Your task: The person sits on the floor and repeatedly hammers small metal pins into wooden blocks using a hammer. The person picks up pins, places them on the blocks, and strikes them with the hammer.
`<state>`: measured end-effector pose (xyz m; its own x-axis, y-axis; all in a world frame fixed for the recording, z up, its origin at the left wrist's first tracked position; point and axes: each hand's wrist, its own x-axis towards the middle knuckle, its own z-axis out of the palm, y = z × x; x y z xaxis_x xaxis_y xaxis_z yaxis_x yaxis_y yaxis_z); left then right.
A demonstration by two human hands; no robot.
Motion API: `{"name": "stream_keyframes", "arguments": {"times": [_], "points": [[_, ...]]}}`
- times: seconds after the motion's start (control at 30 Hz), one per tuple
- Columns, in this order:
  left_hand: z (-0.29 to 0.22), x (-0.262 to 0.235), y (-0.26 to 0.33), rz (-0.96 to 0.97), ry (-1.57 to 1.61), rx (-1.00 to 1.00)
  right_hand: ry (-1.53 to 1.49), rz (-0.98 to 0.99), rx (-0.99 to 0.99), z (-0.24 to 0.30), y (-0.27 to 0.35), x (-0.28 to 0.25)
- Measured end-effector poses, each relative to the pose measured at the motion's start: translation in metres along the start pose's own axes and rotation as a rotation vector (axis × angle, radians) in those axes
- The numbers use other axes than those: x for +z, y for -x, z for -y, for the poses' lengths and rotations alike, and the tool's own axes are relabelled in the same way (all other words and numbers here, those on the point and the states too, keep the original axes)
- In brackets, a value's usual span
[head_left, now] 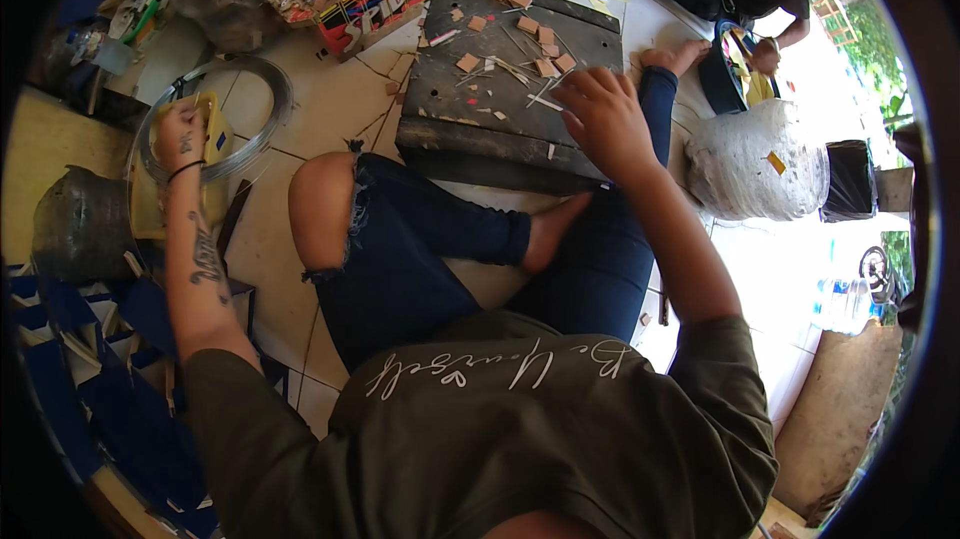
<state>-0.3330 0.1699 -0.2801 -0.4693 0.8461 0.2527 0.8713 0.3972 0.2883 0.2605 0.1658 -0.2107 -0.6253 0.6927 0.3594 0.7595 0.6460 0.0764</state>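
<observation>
My left hand [184, 132] reaches down over a yellow plastic tub [150, 214] at the far left. Its fingers are curled closed, and whatever they may hold is hidden. A coil of grey wire [283, 104] lies around and across that tub. My right hand [607, 124] hovers above the right front part of a low black worktop [500, 151], fingers stretched out and apart, with nothing visible in them. On the worktop lie several small square brown wooden pieces [467, 63] and thin pale strips [515, 71], scattered loosely.
A printed cardboard box [400, 1] with wooden scraps stands beyond the worktop. Many blue pieces [120, 379] are heaped at lower left. At right are a plastic-wrapped bundle [758, 161] and a clear bottle [843, 306]. Another person's hand [765, 57] is at a dark tub [722, 74].
</observation>
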Motion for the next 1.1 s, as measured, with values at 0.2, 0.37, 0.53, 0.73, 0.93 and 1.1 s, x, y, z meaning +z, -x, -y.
{"name": "stream_keyframes", "arguments": {"times": [0.2, 0.37, 0.53, 0.73, 0.93, 1.1], "points": [[-0.009, -0.032, -0.009, -0.046, -0.439, 0.071, 0.189, 0.264, -0.375, -0.001, -0.048, 0.018], [-0.171, 0.018, 0.0, -0.136, 0.147, 0.796, 0.151, 0.271, -0.429, -0.004, -0.055, 0.024], [-0.34, 0.069, 0.05, 0.101, 0.515, 0.976, -0.68, 0.077, 0.214, 0.002, -0.029, 0.015], [-0.404, 0.09, 0.073, 0.042, 0.365, 1.102, -1.386, -0.02, 0.769, 0.011, 0.016, -0.005], [-0.391, 0.075, 0.077, 0.282, 0.658, 0.877, -1.59, 0.017, 0.754, 0.011, 0.033, -0.009], [-0.358, 0.051, 0.127, 0.532, 1.174, 0.517, -1.532, -0.048, 0.748, 0.02, 0.035, -0.013]]}}
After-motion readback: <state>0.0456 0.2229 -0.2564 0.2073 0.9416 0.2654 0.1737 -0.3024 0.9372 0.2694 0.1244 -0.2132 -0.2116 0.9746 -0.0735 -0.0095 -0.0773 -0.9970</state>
